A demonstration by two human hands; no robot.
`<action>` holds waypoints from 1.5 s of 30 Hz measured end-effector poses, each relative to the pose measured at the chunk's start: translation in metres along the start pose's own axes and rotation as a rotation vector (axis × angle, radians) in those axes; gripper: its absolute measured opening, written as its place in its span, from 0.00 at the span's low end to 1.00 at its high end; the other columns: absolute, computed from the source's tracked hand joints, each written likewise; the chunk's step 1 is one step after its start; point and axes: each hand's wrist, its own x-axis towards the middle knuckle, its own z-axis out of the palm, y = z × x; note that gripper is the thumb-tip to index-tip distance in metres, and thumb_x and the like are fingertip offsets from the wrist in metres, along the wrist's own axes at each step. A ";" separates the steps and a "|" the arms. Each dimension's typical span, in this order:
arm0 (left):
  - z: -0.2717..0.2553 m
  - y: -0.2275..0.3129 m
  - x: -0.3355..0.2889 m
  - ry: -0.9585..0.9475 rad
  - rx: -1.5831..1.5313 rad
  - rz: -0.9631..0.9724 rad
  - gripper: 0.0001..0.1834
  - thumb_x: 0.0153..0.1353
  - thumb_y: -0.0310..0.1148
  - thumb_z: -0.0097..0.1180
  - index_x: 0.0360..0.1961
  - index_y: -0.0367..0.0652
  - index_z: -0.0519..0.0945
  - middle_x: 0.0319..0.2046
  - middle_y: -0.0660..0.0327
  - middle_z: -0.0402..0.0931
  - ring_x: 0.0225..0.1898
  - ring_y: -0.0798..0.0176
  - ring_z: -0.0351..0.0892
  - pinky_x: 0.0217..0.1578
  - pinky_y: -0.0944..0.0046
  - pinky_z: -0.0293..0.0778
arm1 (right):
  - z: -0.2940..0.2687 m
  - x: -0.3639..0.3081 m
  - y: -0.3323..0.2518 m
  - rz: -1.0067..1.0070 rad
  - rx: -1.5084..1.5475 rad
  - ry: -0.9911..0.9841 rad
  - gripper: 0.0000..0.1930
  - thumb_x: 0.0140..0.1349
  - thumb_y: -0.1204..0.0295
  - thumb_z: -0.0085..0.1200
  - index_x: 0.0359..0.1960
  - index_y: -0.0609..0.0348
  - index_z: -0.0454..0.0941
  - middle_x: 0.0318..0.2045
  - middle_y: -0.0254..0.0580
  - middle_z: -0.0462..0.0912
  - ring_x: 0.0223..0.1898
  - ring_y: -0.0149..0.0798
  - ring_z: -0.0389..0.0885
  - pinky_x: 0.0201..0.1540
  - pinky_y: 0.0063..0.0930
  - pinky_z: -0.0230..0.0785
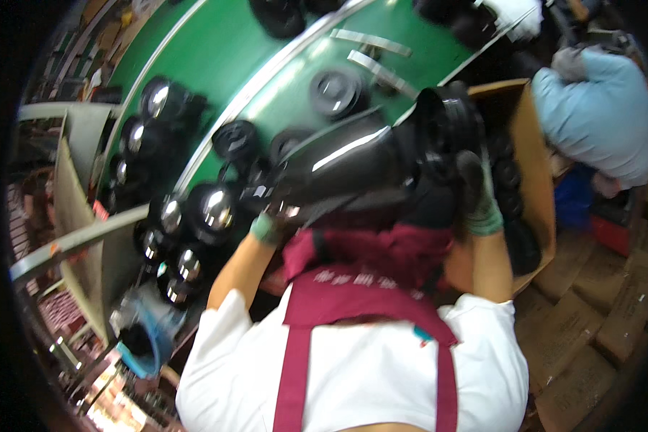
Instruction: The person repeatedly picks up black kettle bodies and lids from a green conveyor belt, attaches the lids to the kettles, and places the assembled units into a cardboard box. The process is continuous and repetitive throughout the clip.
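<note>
A large glossy black cylindrical body (345,162) lies across in front of my chest, tilted up toward the right. Its narrower end is at my left, and a wide ringed black part (443,126) sits at its right end. My left hand (270,225), in a green-cuffed glove, is closed around the narrow end, its fingers partly hidden. At the wide end, my right hand (474,183), in a dark-palmed glove with a green cuff, grips the side. Motion blurs both a little. Just beyond, round black parts (336,92) rest on the green work surface (281,101).
Several shiny black domed parts (212,209) crowd the left side, by a curved metal rail (86,241). An open cardboard box (533,187) holding black parts stands at my right. Beyond it is another person in light blue (601,115). Cartons (576,338) cover the lower right.
</note>
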 end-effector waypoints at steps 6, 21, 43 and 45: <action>-0.008 0.011 -0.026 -0.049 -0.573 -0.044 0.24 0.71 0.39 0.47 0.63 0.39 0.67 0.60 0.53 0.70 0.59 0.54 0.70 0.62 0.53 0.67 | 0.033 -0.080 0.006 -0.073 -0.146 0.019 0.48 0.49 0.65 0.73 0.71 0.59 0.58 0.61 0.43 0.69 0.60 0.38 0.70 0.63 0.32 0.63; -0.018 0.004 -0.054 -0.121 -0.821 0.061 0.20 0.69 0.37 0.50 0.58 0.39 0.72 0.54 0.55 0.74 0.52 0.57 0.76 0.54 0.57 0.75 | 0.039 -0.116 0.009 0.025 -0.190 0.045 0.46 0.59 0.64 0.64 0.73 0.59 0.48 0.67 0.47 0.60 0.67 0.41 0.63 0.67 0.35 0.58; 0.008 0.014 -0.038 -0.443 -0.950 -0.352 0.28 0.61 0.25 0.59 0.63 0.38 0.68 0.59 0.56 0.72 0.55 0.61 0.74 0.55 0.60 0.75 | 0.005 -0.128 0.038 -0.349 -0.553 -0.036 0.37 0.69 0.65 0.51 0.72 0.66 0.46 0.69 0.51 0.59 0.68 0.44 0.62 0.70 0.36 0.55; 0.019 0.010 -0.042 -0.531 -0.889 -0.437 0.28 0.63 0.27 0.57 0.64 0.37 0.67 0.60 0.56 0.70 0.56 0.61 0.74 0.55 0.61 0.75 | 0.005 -0.131 0.045 -0.389 -0.553 -0.038 0.36 0.69 0.65 0.51 0.72 0.66 0.46 0.69 0.51 0.60 0.68 0.44 0.62 0.70 0.36 0.55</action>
